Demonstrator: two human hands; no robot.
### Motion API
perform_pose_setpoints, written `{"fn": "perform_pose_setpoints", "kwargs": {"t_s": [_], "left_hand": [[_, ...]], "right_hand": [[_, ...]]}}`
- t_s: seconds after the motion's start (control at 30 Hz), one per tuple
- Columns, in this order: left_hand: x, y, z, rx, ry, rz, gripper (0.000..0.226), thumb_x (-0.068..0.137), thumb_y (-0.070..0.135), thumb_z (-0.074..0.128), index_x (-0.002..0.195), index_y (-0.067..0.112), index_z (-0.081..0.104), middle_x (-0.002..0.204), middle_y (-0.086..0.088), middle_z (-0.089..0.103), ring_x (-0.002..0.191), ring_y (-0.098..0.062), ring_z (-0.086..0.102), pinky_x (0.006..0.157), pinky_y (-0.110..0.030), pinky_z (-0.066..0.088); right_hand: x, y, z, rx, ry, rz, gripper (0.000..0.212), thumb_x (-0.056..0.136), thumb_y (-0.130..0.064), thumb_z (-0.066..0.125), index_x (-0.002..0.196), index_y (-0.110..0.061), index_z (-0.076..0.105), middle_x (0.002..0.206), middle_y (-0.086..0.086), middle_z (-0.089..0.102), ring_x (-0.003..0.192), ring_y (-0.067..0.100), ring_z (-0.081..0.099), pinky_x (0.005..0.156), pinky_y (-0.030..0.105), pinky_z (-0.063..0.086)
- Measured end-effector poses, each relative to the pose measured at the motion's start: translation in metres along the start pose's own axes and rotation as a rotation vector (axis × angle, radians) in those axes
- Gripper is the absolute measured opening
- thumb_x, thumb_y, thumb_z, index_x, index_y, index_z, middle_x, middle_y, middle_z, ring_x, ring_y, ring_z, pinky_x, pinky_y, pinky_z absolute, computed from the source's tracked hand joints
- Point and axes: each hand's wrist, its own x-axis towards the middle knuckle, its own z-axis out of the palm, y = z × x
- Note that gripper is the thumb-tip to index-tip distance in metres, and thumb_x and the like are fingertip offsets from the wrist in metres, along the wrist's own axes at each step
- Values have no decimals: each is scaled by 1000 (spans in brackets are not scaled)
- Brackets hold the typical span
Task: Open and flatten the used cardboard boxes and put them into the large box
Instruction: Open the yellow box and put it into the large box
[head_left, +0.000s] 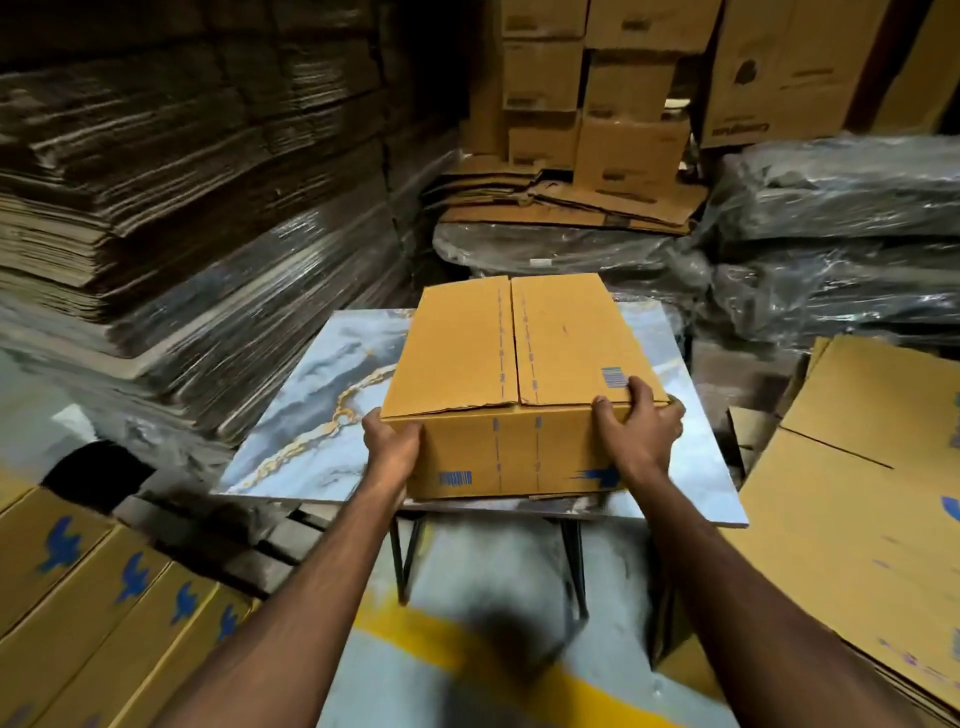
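1. Cardboard box (519, 384) sits on the marble-patterned table (311, 415), near the table's front edge, its two top flaps closed and meeting along a centre seam.
2. Left hand (390, 448) presses against the box's near left corner, fingers wrapping round the side out of sight; how far they curl I cannot tell.
3. Right hand (638, 422) grips the near right corner, fingers curled over the top edge beside a blue barcode and thumb on the front face.
4. Judging from the closed flaps, opening has not begun; the step in hand looks like squaring the box on the table before working the seam.
5. To do it well, keep the box flat on the tabletop, steady one side, and lift the flaps from the centre seam, where the near end already looks slightly torn.
6. Flattened cardboard (857, 493) lies to the right; whether that is the large box is unclear.
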Motion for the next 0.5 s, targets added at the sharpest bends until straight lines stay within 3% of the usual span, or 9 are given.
{"fn": "perform_pose_setpoints", "kwargs": {"t_s": [0.13, 0.23, 0.4, 0.5], "left_hand": [[19, -6, 7, 146, -210, -10, 53, 100, 19, 52, 149, 25, 32, 145, -5, 48, 127, -28, 49, 107, -48, 43], [31, -14, 17, 283, -222, 2, 61, 98, 14, 54, 153, 21, 31, 154, -7, 38, 132, -29, 45, 110, -46, 41], [40, -25, 27, 435, -218, 85, 65, 99, 14, 53, 156, 26, 24, 162, -15, 11, 149, -28, 16, 118, -40, 26], [53, -24, 24, 523, -284, 146, 66, 100, 9, 47, 157, 27, 21, 163, -16, 8, 149, -30, 17, 115, -36, 26]], "right_hand": [[27, 15, 3, -156, -212, 34, 66, 93, -40, 59, 152, -34, 30, 153, 26, 18, 135, 48, 34, 109, 48, 38], [36, 34, 4, -317, -356, 9, 75, 93, -23, 55, 155, -39, 17, 158, 25, 7, 128, 50, 43, 105, 47, 43], [40, 44, 4, -388, -370, -69, 83, 91, -12, 54, 157, -37, 11, 161, 23, -3, 124, 49, 48, 105, 47, 43], [44, 41, 7, -444, -353, -60, 87, 89, -9, 55, 156, -39, 9, 161, 23, -2, 123, 48, 49, 99, 50, 48]]}}
